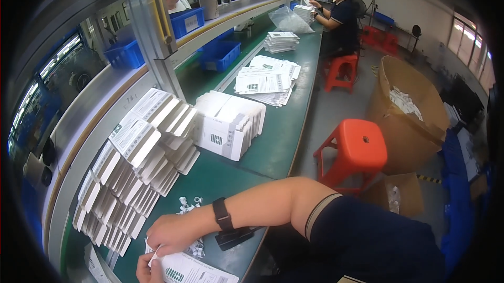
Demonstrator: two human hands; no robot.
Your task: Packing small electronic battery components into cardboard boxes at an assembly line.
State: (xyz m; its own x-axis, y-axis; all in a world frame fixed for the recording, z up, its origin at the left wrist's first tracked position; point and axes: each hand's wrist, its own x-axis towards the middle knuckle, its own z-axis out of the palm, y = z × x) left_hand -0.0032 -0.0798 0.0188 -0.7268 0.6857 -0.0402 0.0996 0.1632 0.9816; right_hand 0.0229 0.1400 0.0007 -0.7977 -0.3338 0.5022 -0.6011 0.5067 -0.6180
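A flat white carton [197, 271] with green print lies at the lower edge, close in front of me. My left hand [148, 269] grips its left end, thumb on top. My right hand [172, 232] is closed and bent over that same end, its fingertips touching the carton; what they pinch is hidden. Around my right wrist is a black band [222, 215]. Small white plastic pieces [197, 249] lie loose on the green bench [223, 178], on both sides of my right forearm. A black object [233, 238] rests below the forearm.
Stacked white cartons [118, 188] lean along the left, with an upright carton block [226, 125] and flat piles [265, 81] beyond. Blue bins [220, 55] stand by the shelf. To the right are a red stool [357, 149] and a large cardboard drum [404, 136]. A co-worker [338, 20] sits at the far end.
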